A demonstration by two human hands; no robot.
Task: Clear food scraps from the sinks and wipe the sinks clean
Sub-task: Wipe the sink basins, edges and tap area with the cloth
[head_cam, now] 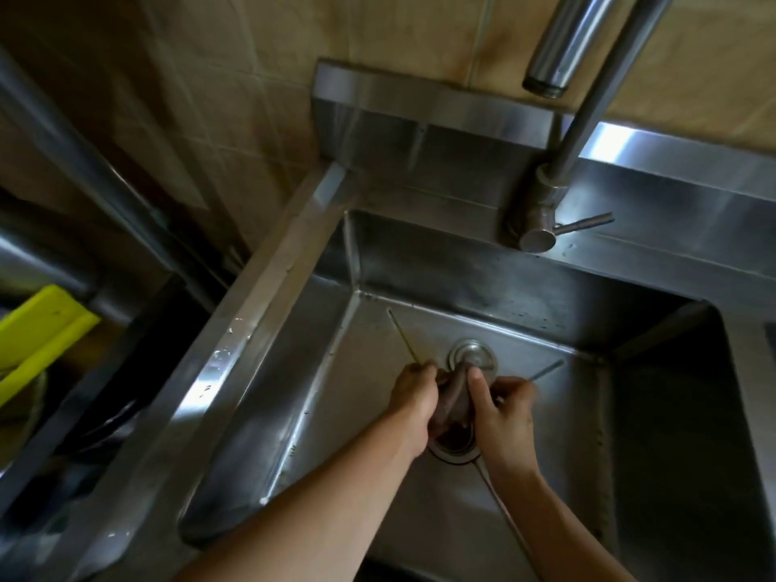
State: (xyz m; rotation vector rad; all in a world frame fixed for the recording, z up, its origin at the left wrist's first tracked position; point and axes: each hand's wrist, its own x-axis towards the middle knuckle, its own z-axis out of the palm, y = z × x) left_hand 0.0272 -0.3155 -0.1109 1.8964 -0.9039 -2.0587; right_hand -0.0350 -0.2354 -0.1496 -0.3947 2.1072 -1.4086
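Left hand [413, 399]: fingers curled round a thin stick [403, 339] and the near edge of a dark, limp scrap [455, 403]; the stick juts up and left over the basin floor.
Right hand [502, 403]: thumb pressed on the scrap's other side, fingers pinching a second thin stick [546, 368] that points right.
Why held so: both hands appear to gather the scrap and sticks together, probably to lift them out in one go and keep them from slipping into the drain.
Scrap position: between the two hands, directly over the drain opening [453, 447], near the middle of the sink [483, 287].
Round metal piece [472, 358]: lies on the basin floor just beyond the hands; probably the strainer or plug, hard to tell.
Faucet [541, 228]: stands on the back ledge, spout cut off at the top edge.
Hidden: the drain's inside is mostly covered by the hands; what the scrap is cannot be made out.
Left side: a yellow object [42, 329] in dim, blurred clutter.
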